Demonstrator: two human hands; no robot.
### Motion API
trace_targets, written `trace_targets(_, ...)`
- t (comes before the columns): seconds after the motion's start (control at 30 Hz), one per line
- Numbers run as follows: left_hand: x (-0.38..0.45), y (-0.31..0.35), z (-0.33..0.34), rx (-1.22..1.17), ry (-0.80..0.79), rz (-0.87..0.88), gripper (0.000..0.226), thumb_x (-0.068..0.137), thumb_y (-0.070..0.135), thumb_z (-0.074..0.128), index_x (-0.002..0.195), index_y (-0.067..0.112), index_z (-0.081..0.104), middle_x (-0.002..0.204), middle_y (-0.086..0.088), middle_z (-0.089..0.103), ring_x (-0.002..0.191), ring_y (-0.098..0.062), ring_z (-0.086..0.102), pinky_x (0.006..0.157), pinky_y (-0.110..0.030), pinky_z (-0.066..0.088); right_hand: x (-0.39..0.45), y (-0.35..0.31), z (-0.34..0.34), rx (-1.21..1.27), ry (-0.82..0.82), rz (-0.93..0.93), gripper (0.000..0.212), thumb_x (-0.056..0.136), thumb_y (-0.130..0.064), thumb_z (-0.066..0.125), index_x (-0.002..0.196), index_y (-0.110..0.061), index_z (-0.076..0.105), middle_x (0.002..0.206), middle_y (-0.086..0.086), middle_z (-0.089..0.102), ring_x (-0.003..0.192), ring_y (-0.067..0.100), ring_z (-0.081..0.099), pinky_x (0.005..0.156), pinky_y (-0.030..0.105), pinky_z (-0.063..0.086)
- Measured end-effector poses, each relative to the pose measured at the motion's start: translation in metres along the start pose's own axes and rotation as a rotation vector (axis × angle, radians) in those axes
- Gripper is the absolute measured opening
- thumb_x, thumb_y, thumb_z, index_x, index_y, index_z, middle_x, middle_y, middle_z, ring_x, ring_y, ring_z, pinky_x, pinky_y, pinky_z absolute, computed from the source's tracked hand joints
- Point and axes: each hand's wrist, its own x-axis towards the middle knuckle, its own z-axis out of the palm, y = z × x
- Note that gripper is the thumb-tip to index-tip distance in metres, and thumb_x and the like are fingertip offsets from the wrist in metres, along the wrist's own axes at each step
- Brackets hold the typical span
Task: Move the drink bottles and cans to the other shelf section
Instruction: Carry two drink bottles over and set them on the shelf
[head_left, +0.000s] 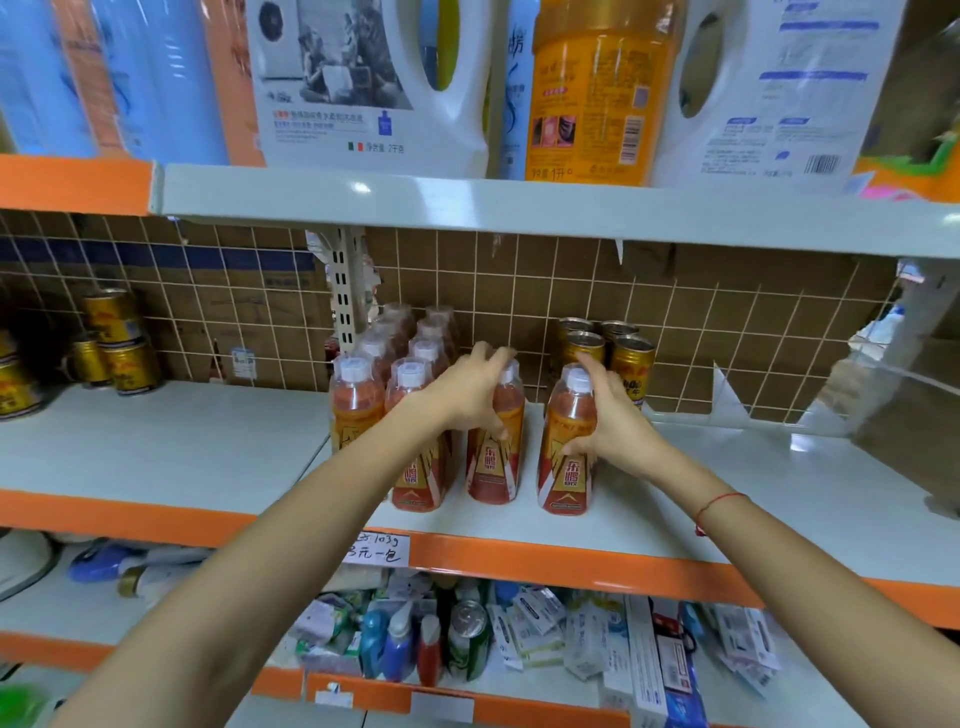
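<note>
Orange-labelled drink bottles with white caps stand in rows on the middle shelf (675, 499). My left hand (467, 389) grips the upper part of one front bottle (493, 462). My right hand (608, 415) grips the bottle (566, 467) standing to its right, fingers curled round its shoulder. Both bottles stand upright on the shelf. More bottles (358, 400) line up behind and to the left. Several gold cans (631, 364) sit behind my right hand. Further gold cans (117, 338) stand stacked on the left shelf section (156, 441).
Large detergent jugs (374, 83) fill the shelf above. A slotted upright post (345, 291) divides the two sections. The lower shelf holds small bottles and packets (467, 639). A handwritten price tag (376, 553) hangs on the orange shelf edge.
</note>
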Motion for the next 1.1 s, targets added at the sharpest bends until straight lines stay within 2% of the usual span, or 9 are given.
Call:
trace_targets(0.1,0.005,-0.001,0.0,0.085,-0.027,0.018,0.113,0.066,0.03,0.085,0.151,0.015,0.012,0.153,-0.016,0.018,0.139,-0.036,0.025,0.11,-0.042,0.034,0.003,-0.004,-0.003,-0.043,-0.025,0.003,0.104,0.066,-0.007,0.082,0.142,-0.032,0.016,0.144,0.004,0.026,0.133,0.027,0.037,0.099,0.044,0.046)
trace_targets(0.2,0.009,-0.004,0.0,0.098,-0.004,0.028,0.109,0.066,0.03,0.085,0.15,0.014,0.016,0.151,-0.016,0.022,0.137,-0.036,0.028,0.108,-0.043,0.036,0.004,-0.004,-0.003,-0.058,-0.008,-0.013,0.1,0.065,-0.009,0.083,0.14,-0.03,0.02,0.142,0.003,0.03,0.13,0.025,0.04,0.098,0.042,0.048)
trace_targets(0.4,0.028,-0.004,-0.007,0.19,-0.059,-0.004,0.107,0.069,0.026,0.083,0.15,0.014,0.015,0.153,-0.02,0.018,0.138,-0.039,0.028,0.106,-0.043,0.037,0.013,-0.009,0.007,-0.051,0.024,-0.022,0.099,0.066,-0.006,0.083,0.14,-0.03,0.022,0.145,0.004,0.029,0.131,0.027,0.04,0.099,0.045,0.048)
trace_targets(0.67,0.056,-0.016,-0.015,0.237,-0.112,-0.001,0.106,0.069,0.02,0.082,0.15,0.01,0.014,0.145,-0.019,0.035,0.131,-0.036,0.038,0.102,-0.042,0.039,0.041,-0.016,0.02,-0.115,0.036,-0.075,0.102,0.066,-0.007,0.083,0.144,-0.025,0.02,0.144,0.01,0.032,0.13,0.03,0.04,0.098,0.042,0.047)
trace_targets(0.83,0.069,-0.026,-0.012,0.249,-0.094,-0.028,0.105,0.069,0.021,0.083,0.149,0.009,0.017,0.142,-0.019,0.039,0.129,-0.036,0.04,0.103,-0.043,0.041,0.058,-0.023,0.027,-0.186,0.042,-0.092,0.099,0.067,-0.007,0.082,0.144,-0.021,0.022,0.14,0.012,0.034,0.127,0.032,0.044,0.095,0.041,0.049)
trace_targets(1.1,0.085,-0.033,-0.007,0.313,-0.083,-0.032,0.101,0.072,0.02,0.081,0.149,0.011,0.017,0.15,-0.019,0.026,0.135,-0.036,0.035,0.106,-0.043,0.038,0.076,-0.017,0.038,-0.19,0.121,-0.073,0.092,0.07,-0.006,0.08,0.141,-0.016,0.023,0.139,0.014,0.035,0.123,0.033,0.047,0.092,0.04,0.051)
